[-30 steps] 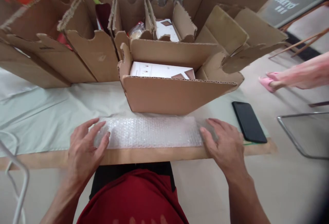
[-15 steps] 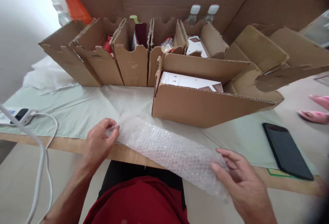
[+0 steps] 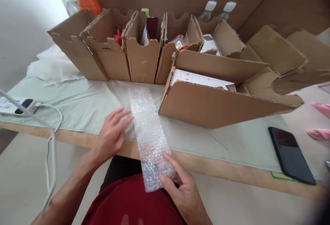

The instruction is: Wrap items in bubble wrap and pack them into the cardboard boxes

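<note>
A long clear strip of bubble wrap [image 3: 148,121] runs from the cloth-covered table over its front edge toward my red shirt. At the strip's lower right side, my right hand [image 3: 180,183] grips it, thumb and forefinger on top and the other fingers partly hidden beneath. My left hand [image 3: 113,130] is beside the left edge of the strip, fingers stretched out and apart, the tips at or just touching that edge. Nothing is held in it.
A cardboard box [image 3: 227,103] holding a white carton stands right of the strip. Behind is a row of cardboard bins [image 3: 143,63]. A black phone [image 3: 291,154] lies at the right, a power strip [image 3: 19,106] with a white cable [image 3: 53,156] at the left.
The bubble wrap has swung from lying slanted across the table edge to pointing away from me. My left hand has let go of its end; my right hand has moved left with the other end.
</note>
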A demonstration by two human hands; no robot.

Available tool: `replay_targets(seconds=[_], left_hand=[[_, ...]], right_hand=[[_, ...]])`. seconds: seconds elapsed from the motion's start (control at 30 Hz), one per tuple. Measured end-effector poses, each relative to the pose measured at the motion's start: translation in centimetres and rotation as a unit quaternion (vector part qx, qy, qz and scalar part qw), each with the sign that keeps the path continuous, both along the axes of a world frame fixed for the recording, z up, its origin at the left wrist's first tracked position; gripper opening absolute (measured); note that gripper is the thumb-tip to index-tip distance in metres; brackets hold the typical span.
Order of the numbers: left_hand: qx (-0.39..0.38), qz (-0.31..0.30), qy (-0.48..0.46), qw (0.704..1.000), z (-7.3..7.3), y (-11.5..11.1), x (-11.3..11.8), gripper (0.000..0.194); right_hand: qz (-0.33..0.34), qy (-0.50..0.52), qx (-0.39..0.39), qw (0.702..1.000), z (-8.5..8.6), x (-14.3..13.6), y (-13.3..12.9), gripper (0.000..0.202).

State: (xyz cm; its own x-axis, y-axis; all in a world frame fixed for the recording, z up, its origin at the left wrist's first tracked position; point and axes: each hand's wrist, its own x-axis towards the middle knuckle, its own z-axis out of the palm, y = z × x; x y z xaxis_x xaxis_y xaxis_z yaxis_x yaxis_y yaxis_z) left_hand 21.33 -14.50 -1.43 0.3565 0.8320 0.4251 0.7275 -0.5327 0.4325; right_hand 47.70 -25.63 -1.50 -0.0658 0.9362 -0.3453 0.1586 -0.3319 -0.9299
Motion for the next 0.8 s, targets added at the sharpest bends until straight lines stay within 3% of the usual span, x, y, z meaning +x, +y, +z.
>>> replay_targets(seconds=[0.07, 0.17, 0.27, 0.37, 0.43, 0.5, 0.6, 0.7, 0.8], left_hand=[[-0.063, -0.062, 0.026, 0.996, -0.2, -4.6, -0.5, 0.077], [-0.122, -0.105, 0.019, 0.987, 0.4, -8.9, 0.4, 0.079], [-0.089, -0.064, -0.076, 0.991, 0.7, -8.9, 2.3, 0.060], [-0.060, 0.085, -0.124, 0.987, 0.1, -6.2, 3.6, 0.035], [-0.063, 0.160, -0.116, 0.978, -0.6, -4.1, 3.9, 0.037], [-0.078, 0.185, -0.109, 0.974, -1.5, -2.7, 3.9, 0.050], [-0.088, 0.189, -0.091, 0.974, -2.7, -1.7, 3.9, 0.058], [-0.066, 0.185, -0.068, 0.978, -3.2, -1.6, 4.0, 0.058], [-0.040, 0.190, -0.044, 0.980, -2.8, -2.2, 4.0, 0.055]], right_hand=[[0.027, 0.031, -0.008, 0.999, 0.3, 0.5, -0.1, 0.026], [0.022, 0.131, -0.031, 0.991, 0.8, 0.4, 0.3, 0.028], [0.030, 0.216, -0.004, 0.976, 1.1, -0.4, 1.5, 0.040], [0.035, 0.225, 0.093, 0.969, 1.3, -1.1, 2.9, 0.058], [0.024, 0.132, 0.179, 0.975, 1.1, -1.4, 3.7, 0.053], [0.027, -0.031, 0.282, 0.959, 0.8, -1.3, 4.3, 0.044], [0.074, -0.242, 0.413, 0.875, 0.0, -1.2, 5.6, 0.041], [0.154, -0.354, 0.441, 0.810, -0.9, -1.3, 7.3, 0.037], [0.198, -0.394, 0.443, 0.780, -1.3, -1.5, 8.6, 0.026]])
